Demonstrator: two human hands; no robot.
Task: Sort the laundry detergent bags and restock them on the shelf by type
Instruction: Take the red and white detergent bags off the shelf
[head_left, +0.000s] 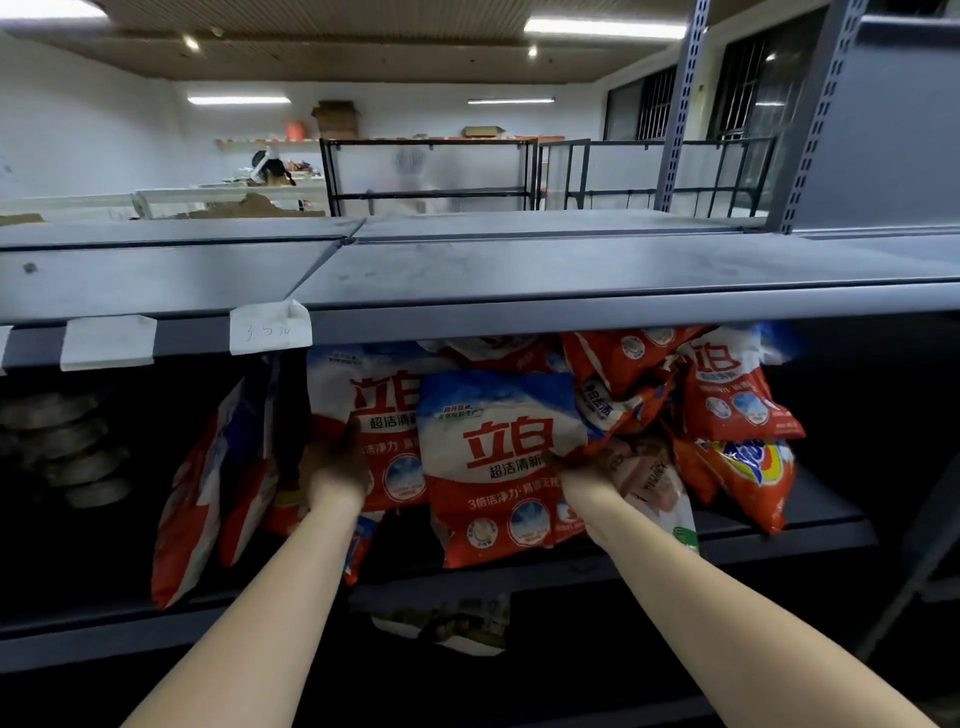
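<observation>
Red, white and blue detergent bags are heaped on the middle grey shelf (779, 535). One upright bag (498, 467) stands at the front centre. My left hand (335, 467) grips the left edge of a similar bag behind it (374, 410). My right hand (587, 465) holds the front bag's right edge, next to a pale pink-and-white bag (660, 483). An orange bag with a rainbow logo (748, 478) lies at the right, below other red bags (732, 395). Two more red-and-white bags (208, 499) lean at the left.
An upper grey shelf (519, 270) with paper price tags (270, 327) overhangs the bags. Stacked round tins (67, 447) sit in the dark at the left. A crumpled packet (457, 623) lies on the shelf below. Racks and another person stand in the room behind.
</observation>
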